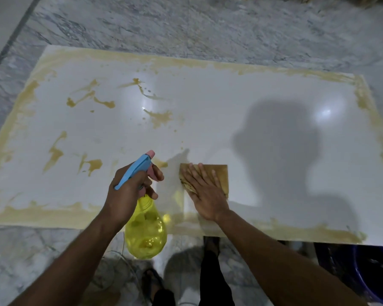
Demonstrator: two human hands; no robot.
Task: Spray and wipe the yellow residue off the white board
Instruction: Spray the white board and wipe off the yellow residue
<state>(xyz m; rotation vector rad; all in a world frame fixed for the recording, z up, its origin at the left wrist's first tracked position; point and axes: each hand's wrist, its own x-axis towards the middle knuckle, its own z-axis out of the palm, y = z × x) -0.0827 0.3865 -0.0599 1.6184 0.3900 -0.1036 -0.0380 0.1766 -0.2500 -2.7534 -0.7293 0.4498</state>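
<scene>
I see the white board (208, 120) lying flat on the marble floor (186, 25), yellow residue (159, 117) smeared along its edges and in streaks across its left half. My left hand (128, 191) is clenched around the yellow spray bottle (145, 230), a finger on its blue trigger head, above the board's near edge. My right hand (205, 193) lies flat with straight fingers, pressing a brown cloth (219, 173) onto the board near that edge.

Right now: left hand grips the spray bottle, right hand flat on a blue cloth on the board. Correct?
Not quite: the cloth is tan-brown, not blue, as the head view shows. The rest holds: the left hand grips the spray bottle, and the right hand lies flat on the cloth on the white board.
</scene>
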